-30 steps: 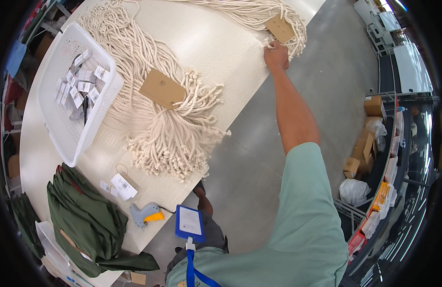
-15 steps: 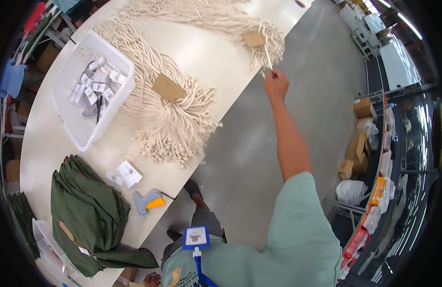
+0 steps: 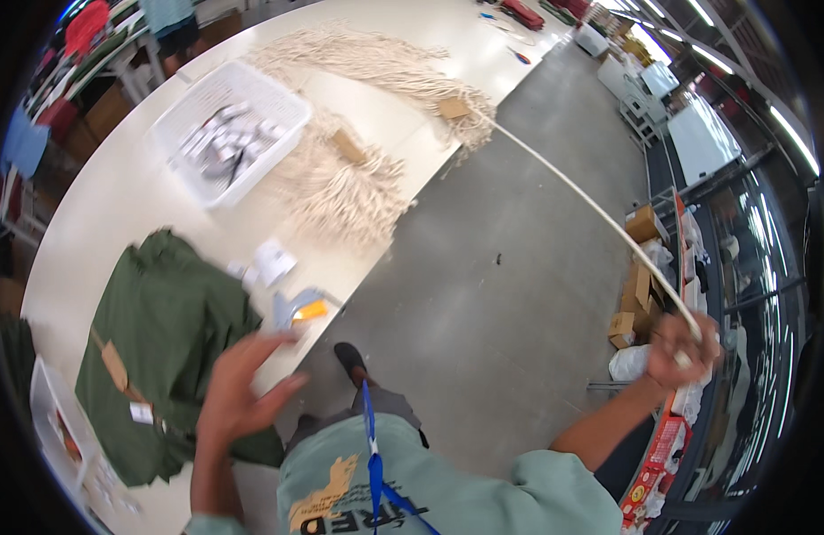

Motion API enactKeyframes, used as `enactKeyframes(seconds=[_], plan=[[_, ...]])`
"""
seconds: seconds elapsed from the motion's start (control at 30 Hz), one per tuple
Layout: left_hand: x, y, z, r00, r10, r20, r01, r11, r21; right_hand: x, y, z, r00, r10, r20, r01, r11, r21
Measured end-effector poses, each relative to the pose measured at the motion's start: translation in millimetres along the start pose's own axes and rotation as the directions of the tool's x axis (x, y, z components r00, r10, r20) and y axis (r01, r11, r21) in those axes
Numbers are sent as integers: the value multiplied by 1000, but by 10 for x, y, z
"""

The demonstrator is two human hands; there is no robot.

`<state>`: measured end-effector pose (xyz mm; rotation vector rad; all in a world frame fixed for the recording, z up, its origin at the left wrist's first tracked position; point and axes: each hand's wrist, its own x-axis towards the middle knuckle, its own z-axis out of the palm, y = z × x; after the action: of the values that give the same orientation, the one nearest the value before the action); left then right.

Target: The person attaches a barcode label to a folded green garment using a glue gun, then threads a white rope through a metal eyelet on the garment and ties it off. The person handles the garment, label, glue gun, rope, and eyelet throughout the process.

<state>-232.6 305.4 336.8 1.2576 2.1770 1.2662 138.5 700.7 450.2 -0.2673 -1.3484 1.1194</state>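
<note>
Stretching taut from a bundle of cream cords [image 3: 403, 71] on the worktop [image 3: 127, 192], a single cream cord [image 3: 590, 209] is held at its near end by the right hand [image 3: 684, 349], which is closed in a fist around it, out over the grey floor [image 3: 510, 294] beside a stack of cardboard boxes [image 3: 635, 285]. The cord's far end is still buried in the bundle, next to a brown card tag [image 3: 453, 108]. The left hand [image 3: 242, 388] is seen with fingers spread apart and nothing in it, raised over the worktop's near edge, just beside a glue gun with an orange tip [image 3: 298, 308] and above a pile of folded green garments [image 3: 167, 343]. A second bundle of cords [image 3: 340, 183] is laid nearer, with its own brown tag. A white basket [image 3: 287, 111] filled with small tags is set beside it. Some loose white tags [image 3: 265, 263] are scattered between the garments and the cords.
</note>
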Motion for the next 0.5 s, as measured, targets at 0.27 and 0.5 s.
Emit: enactKeyframes(seconds=[0.27,0.5], plan=[[-216,2145,1205,670,735,110,-580,610,-540,-1057,-1412,1621,947,-215,240,317,757,-572],[-1587,1225,803,322,748,581,204,545,-814,-710,-1451,3208,773,-208,599,552,686,-474]])
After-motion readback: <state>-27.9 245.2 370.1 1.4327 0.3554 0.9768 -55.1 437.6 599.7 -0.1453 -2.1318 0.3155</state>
